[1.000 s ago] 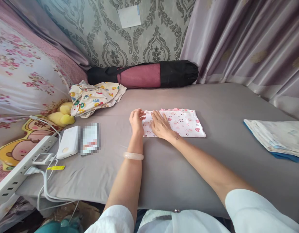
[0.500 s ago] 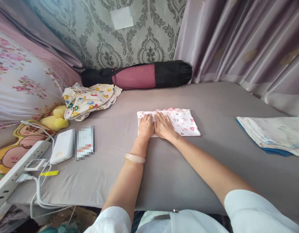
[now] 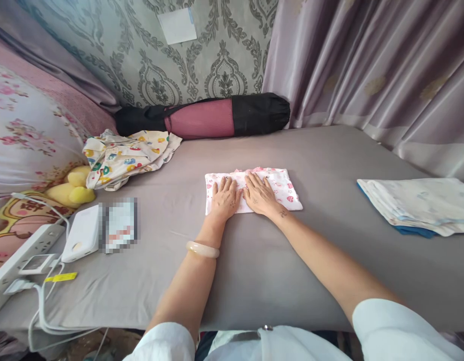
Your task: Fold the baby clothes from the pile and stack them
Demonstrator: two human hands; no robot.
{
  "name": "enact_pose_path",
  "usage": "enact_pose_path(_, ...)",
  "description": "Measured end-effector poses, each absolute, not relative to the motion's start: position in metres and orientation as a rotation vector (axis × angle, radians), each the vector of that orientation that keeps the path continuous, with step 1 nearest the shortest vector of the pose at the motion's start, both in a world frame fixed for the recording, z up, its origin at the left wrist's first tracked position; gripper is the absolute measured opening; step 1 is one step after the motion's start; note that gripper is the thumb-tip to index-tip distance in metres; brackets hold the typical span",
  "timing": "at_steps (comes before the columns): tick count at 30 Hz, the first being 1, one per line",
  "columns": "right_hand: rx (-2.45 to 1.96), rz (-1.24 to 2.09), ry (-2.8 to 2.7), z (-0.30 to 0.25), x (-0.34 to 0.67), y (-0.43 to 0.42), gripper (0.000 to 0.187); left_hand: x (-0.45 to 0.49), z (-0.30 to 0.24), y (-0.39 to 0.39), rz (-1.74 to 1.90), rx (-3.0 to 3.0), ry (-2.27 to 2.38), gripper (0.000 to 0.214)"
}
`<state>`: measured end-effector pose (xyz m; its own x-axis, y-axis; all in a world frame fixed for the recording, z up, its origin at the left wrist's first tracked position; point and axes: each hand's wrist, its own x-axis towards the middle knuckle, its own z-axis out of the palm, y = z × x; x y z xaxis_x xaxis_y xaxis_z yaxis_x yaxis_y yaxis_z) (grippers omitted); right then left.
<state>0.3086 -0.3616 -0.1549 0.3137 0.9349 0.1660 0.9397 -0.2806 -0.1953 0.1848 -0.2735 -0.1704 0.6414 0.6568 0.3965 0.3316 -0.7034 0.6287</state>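
A folded piece of white cloth with pink and red prints (image 3: 282, 193) lies flat on the grey sheet (image 3: 247, 271), a ruffled pink edge showing along its far side. My left hand (image 3: 224, 198) rests palm down on its left part, fingers spread. Just right of it, my right hand (image 3: 260, 195) also presses flat on the cloth, fingers stretched away from me. A small gap separates the two hands. Neither holds anything. A pale bangle (image 3: 202, 249) circles my left wrist.
Folded light cloths (image 3: 420, 203) lie at the right. At the left are a patterned garment (image 3: 130, 155), a yellow plush toy (image 3: 71, 188), a white power bank (image 3: 82, 233), a blurred packet (image 3: 121, 224) and a power strip (image 3: 24, 263) with cables. A pink-and-black bag (image 3: 201, 119) lies along the wall.
My right hand has slid rightward over the cloth, away from my left hand, whose fingers have spread more. The whole scene has shifted slightly left in view.
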Motion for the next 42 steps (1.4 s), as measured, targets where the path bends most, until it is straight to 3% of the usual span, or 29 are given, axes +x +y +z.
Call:
enact_pose_path(10, -2.284, -0.024, -1.683, -0.155, 0.308, -0.363, 0.056, 0.181, -0.156, -0.28, 0.435, 2.854, 0.985, 0.044)
enact_pose_path(42, -2.504, -0.133, -1.282, -0.156, 0.344, -0.38, 0.059, 0.177, -0.157, -0.275, 0.374, 2.819, 1.137, 0.052)
